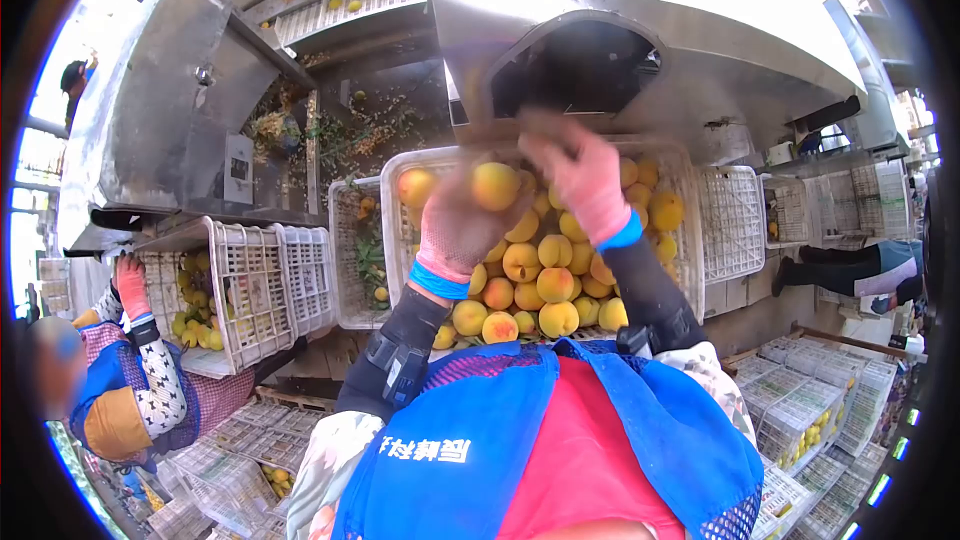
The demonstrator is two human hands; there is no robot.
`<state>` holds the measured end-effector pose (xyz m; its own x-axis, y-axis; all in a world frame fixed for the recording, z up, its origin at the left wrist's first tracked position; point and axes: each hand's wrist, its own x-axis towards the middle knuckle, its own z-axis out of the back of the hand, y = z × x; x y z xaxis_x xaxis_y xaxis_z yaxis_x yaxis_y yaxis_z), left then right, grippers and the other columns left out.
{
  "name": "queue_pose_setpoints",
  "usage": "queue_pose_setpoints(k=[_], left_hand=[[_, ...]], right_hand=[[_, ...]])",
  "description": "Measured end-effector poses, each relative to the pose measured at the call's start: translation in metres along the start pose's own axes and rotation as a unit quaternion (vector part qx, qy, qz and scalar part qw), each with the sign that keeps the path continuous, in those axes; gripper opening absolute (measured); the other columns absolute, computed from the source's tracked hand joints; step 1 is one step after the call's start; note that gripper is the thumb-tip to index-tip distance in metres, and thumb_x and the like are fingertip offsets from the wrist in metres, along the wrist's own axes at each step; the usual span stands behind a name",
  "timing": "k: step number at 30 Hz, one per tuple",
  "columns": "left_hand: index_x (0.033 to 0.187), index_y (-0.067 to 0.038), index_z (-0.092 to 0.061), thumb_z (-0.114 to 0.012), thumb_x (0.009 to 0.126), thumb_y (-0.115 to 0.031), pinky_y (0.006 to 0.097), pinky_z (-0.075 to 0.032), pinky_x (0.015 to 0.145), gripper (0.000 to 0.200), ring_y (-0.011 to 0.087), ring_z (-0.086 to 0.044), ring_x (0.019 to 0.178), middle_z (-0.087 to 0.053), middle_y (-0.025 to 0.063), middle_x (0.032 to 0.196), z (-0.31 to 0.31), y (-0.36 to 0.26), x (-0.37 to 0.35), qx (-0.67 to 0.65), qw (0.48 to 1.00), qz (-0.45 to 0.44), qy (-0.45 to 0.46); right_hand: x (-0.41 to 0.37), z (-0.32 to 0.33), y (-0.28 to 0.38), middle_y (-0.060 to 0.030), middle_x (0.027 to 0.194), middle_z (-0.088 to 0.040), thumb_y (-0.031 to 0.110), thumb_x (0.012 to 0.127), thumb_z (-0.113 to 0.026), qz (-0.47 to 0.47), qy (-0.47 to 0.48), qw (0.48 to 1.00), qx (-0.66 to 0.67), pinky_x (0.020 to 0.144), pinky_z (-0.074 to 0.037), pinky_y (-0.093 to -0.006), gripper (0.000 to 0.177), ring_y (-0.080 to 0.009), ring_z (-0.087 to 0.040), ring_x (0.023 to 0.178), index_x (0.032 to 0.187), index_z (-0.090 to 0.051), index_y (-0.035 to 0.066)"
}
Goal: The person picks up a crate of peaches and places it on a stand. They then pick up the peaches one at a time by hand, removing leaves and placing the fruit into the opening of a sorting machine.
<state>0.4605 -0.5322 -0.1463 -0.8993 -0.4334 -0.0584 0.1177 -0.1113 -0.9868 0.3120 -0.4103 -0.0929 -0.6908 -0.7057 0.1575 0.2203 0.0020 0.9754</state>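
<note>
Two gloved hands hang above one white crate (392, 225) holding some twenty peaches (540, 270). Over its middle, the left hand (455, 230) cups one peach (496, 186); the right hand (585, 185) is spread and blurred.

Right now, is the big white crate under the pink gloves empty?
No, the white crate is piled with yellow-orange peaches, and the gloved left hand and right hand are reaching over them.
</note>
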Motion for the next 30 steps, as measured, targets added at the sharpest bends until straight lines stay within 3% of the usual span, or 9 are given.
queue_pose_setpoints(k=[1,2,5,6,9,12,18,26,30], left_hand=[[0.142,-0.009,-0.051,-0.053,0.103,-0.035,0.0369,-0.038,0.115,0.047,0.0196,-0.05,0.135,-0.057,0.006,0.142,0.002,-0.003,-0.004,-0.362,0.931,0.014,0.056],[0.143,-0.005,-0.049,-0.049,0.105,-0.03,0.036,-0.037,0.116,0.045,0.0205,-0.048,0.137,-0.054,0.0094,0.145,0.004,-0.007,-0.008,-0.668,0.735,0.066,0.094],[0.147,0.001,-0.042,-0.043,0.106,-0.02,0.0376,-0.037,0.116,0.046,0.0239,-0.046,0.139,-0.047,0.0168,0.15,0.0,-0.024,-0.015,-0.397,0.917,0.025,0.042],[0.15,0.001,-0.039,-0.047,0.104,-0.017,0.0394,-0.038,0.116,0.05,0.0252,-0.045,0.14,-0.046,0.0161,0.15,0.002,-0.04,-0.02,-0.574,0.811,0.079,0.076],[0.152,0.001,-0.036,-0.053,0.1,-0.015,0.04,-0.039,0.114,0.056,0.027,-0.045,0.139,-0.046,0.0164,0.15,0.0,-0.065,-0.029,-0.495,0.866,0.007,0.07],[0.151,0.002,-0.037,-0.059,0.096,-0.014,0.0393,-0.042,0.111,0.062,0.0276,-0.051,0.133,-0.05,0.0153,0.146,-0.003,-0.065,-0.039,-0.491,0.864,0.092,0.053],[0.145,0.006,-0.046,-0.076,0.085,-0.009,0.0325,-0.041,0.11,0.069,0.0197,-0.052,0.129,-0.055,0.0134,0.141,0.005,-0.074,-0.025,-0.123,0.992,-0.015,0.029],[0.136,0.002,-0.057,-0.07,0.095,-0.01,0.0284,-0.05,0.097,0.045,0.013,-0.06,0.113,-0.066,0.0087,0.126,-0.013,-0.021,-0.029,-0.197,0.974,0.032,-0.107],[0.132,0.0,-0.058,-0.072,0.08,-0.026,0.0491,-0.047,0.101,0.061,0.0419,-0.058,0.119,-0.06,0.0218,0.129,-0.013,0.037,-0.05,0.364,0.92,-0.097,0.107]], right_hand=[[-0.021,-0.001,0.001,-0.017,0.134,-0.062,0.026,0.081,-0.08,0.037,0.068,0.996,-0.052,0.096,-0.049,-0.0479,0.069,-0.0387,-0.062,0.114,0.143,-0.053,0.01],[-0.033,-0.005,0.008,-0.017,0.136,-0.06,0.026,0.08,-0.081,0.085,0.062,0.987,-0.125,0.098,-0.048,-0.0472,0.071,-0.0389,-0.06,0.116,0.143,-0.053,0.01],[-0.053,-0.019,0.021,-0.0174,0.142,-0.054,0.025,0.076,-0.083,0.152,0.051,0.949,-0.271,0.103,-0.046,-0.0457,0.076,-0.0397,-0.055,0.123,0.144,-0.052,0.01],[-0.055,-0.02,0.019,-0.0176,0.143,-0.052,0.024,0.075,-0.083,0.131,0.058,0.95,-0.278,0.104,-0.045,-0.0456,0.078,-0.0401,-0.054,0.125,0.145,-0.051,0.01],[-0.061,-0.019,0.015,-0.0163,0.148,-0.049,0.017,0.073,-0.086,0.08,0.031,0.992,-0.095,0.111,-0.042,-0.0411,0.086,-0.0333,-0.051,0.133,0.148,-0.046,0.005],[-0.071,-0.034,0.009,-0.015,0.149,-0.05,0.007,0.072,-0.087,0.032,-0.009,0.981,0.191,0.114,-0.038,-0.0339,0.091,-0.0215,-0.047,0.138,0.149,-0.04,-0.003],[-0.068,-0.026,0.027,-0.0231,0.131,-0.061,0.015,0.071,-0.084,0.092,-0.064,0.981,-0.155,0.101,-0.048,-0.0405,0.086,-0.0385,-0.061,0.118,0.147,-0.045,0.0],[-0.019,-0.024,0.01,-0.018,0.109,-0.067,0.035,0.068,-0.087,0.153,-0.23,0.914,-0.298,0.101,-0.042,-0.0548,0.075,-0.0403,-0.062,0.1,0.128,-0.057,0.0],[0.053,-0.027,-0.015,-0.0184,0.103,-0.068,0.039,0.071,-0.084,0.169,-0.257,0.807,-0.504,0.083,-0.051,-0.0478,0.064,-0.0401,-0.064,0.092,0.116,-0.062,0.0]])
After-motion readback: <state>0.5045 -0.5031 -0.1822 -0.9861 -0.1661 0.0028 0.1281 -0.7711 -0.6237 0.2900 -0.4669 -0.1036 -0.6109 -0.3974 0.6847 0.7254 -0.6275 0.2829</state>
